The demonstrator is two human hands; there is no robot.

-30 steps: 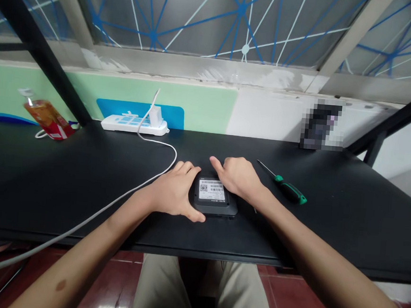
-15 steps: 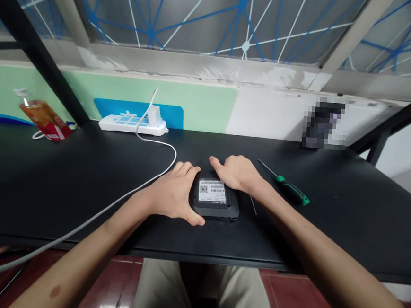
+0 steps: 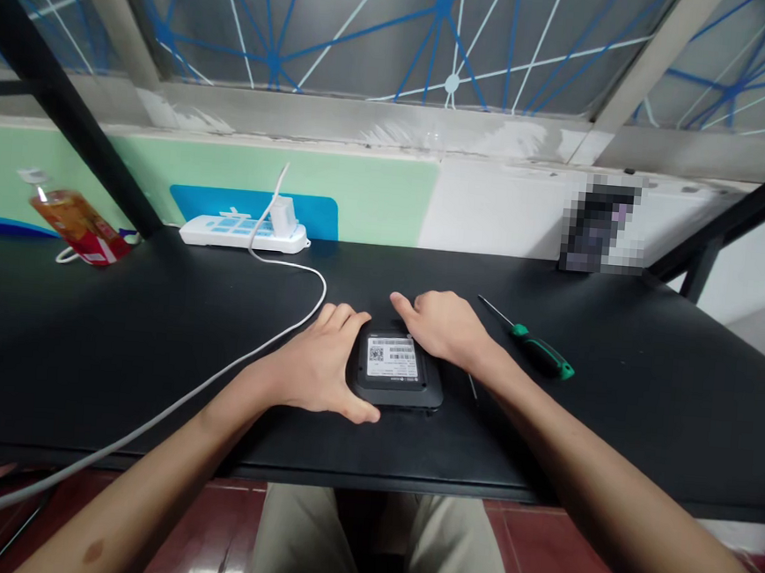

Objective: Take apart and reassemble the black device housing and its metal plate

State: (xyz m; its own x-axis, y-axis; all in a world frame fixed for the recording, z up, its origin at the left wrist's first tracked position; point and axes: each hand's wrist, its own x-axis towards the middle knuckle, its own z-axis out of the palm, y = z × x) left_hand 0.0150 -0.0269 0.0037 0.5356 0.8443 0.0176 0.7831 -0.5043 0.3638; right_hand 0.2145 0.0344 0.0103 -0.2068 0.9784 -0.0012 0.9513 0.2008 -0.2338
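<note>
Two hands: my left hand (image 3: pixel 314 365) and my right hand (image 3: pixel 445 327) both meet the black device (image 3: pixel 406 396) in front of me.
Left grip: partly open, spread as wide as the device's left side, thumb at the near corner and fingers at the far one; it has hold of that side.
Right grip: curled over the far right corner, thumb sticking out past the far edge. The palm side is hidden, so I cannot tell how tightly it closes or whether it has hold of anything.
Black device: flat on the dark surface (image 3: pixel 154 330), printed label (image 3: pixel 393 358) facing up, between my hands.
Slip risk: my left hold is only at the side, so a hard push from the right could turn the device or skid it across the smooth top.
Pinch risk: with my fingertips so close to its edges, a sudden shift could catch them underneath.
Thin rod (image 3: pixel 473 388): it lies just beside the device, partly hidden by my right wrist; dragging that arm back could sweep it along or roll it away.
Screwdriver (image 3: pixel 546 357): green and black, beyond my right forearm; an outward swing of the elbow could knock it.
White cable (image 3: pixel 324 289): it loops close by my left hand and runs past my forearm; snagging it could tug at the power strip (image 3: pixel 214 235).
</note>
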